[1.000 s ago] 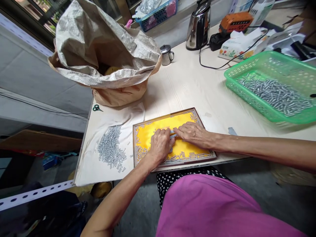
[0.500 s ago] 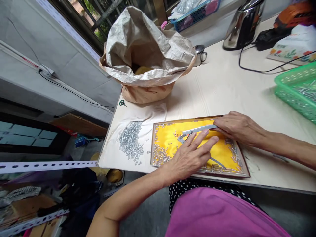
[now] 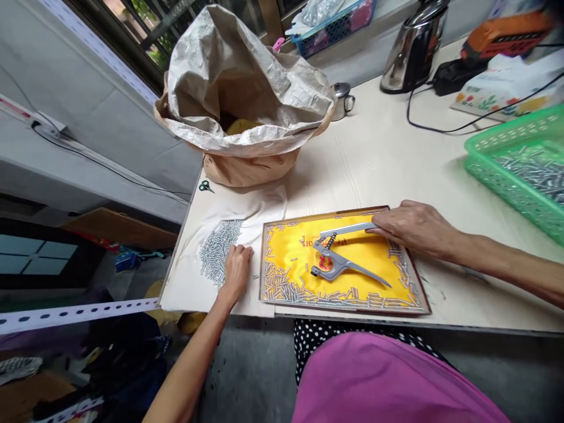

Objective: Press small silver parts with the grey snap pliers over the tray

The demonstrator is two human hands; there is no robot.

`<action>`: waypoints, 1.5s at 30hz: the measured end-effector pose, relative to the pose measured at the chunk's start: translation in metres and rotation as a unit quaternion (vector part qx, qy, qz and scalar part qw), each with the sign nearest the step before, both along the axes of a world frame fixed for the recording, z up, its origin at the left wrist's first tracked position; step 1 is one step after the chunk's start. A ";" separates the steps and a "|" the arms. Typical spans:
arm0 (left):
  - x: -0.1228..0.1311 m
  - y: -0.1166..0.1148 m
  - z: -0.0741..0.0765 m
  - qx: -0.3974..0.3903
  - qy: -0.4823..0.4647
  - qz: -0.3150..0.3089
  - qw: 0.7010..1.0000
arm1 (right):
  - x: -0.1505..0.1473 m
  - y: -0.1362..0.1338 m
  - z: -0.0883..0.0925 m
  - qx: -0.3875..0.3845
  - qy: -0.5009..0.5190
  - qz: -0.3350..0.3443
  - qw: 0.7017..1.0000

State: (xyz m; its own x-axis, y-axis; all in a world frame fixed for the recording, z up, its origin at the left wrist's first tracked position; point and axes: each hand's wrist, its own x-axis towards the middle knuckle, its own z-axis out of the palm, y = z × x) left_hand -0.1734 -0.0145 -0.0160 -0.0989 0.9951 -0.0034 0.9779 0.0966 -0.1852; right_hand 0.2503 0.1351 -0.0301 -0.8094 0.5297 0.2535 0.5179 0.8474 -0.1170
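Note:
My right hand (image 3: pixel 405 226) is closed round the end of the upper handle of silver spring-loaded pliers (image 3: pixel 337 264). The pliers' jaws are spread, and they lie over a shallow yellow-lined tray (image 3: pixel 341 309). Small metal pins (image 3: pixel 282 285) are scattered along the tray's sides, thickest in the near left corner. My left hand (image 3: pixel 238 267) is at the right edge of a pile of similar pins (image 3: pixel 215 249) on a white cloth (image 3: pixel 185 282). Its fingers are curled together; whatever is between them is hidden.
An open woven sack (image 3: pixel 251 167) stands behind the pile, with small scissors (image 3: pixel 205 187) beside it. A green basket (image 3: pixel 506 176) of metal pieces is at the right. Farther back are a metal cup (image 3: pixel 341 106), a kettle (image 3: pixel 409 53) and a black cable (image 3: pixel 445 126).
My left hand has moved left from the pliers to the pin pile, and its fingers have curled. The pliers now stand wider apart, still in my right hand. The view has shifted slightly.

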 end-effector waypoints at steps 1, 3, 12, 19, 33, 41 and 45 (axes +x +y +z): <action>-0.001 -0.002 -0.005 -0.003 0.004 -0.007 1.000 | -0.002 0.000 0.000 -0.006 -0.007 -0.001 1.000; -0.001 -0.005 -0.009 -0.008 0.011 -0.030 0.999 | -0.005 0.002 0.002 -0.017 -0.022 -0.007 1.000; 0.023 -0.008 0.021 0.119 -0.208 0.052 0.970 | -0.006 0.007 0.007 -0.026 -0.048 -0.017 0.998; 0.126 -0.004 0.030 0.061 -0.544 0.100 0.831 | -0.017 0.011 0.015 -0.019 -0.076 0.008 0.997; 0.153 0.007 0.005 0.006 -0.497 0.072 0.865 | -0.018 0.010 0.015 -0.032 -0.092 -0.004 0.995; 0.155 0.007 0.006 -0.025 -0.457 0.037 0.889 | -0.020 0.009 0.017 -0.045 -0.089 -0.010 0.995; 0.152 0.014 0.014 -0.041 -0.406 0.021 0.913 | -0.020 0.010 0.016 -0.059 -0.098 -0.012 0.993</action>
State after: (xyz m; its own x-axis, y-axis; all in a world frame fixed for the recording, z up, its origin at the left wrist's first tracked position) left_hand -0.0213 -0.0002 -0.0024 -0.0683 0.9837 -0.1662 0.7922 0.1547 0.5903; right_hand 0.2300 0.1448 -0.0136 -0.8235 0.5666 0.0283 0.5608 0.8206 -0.1096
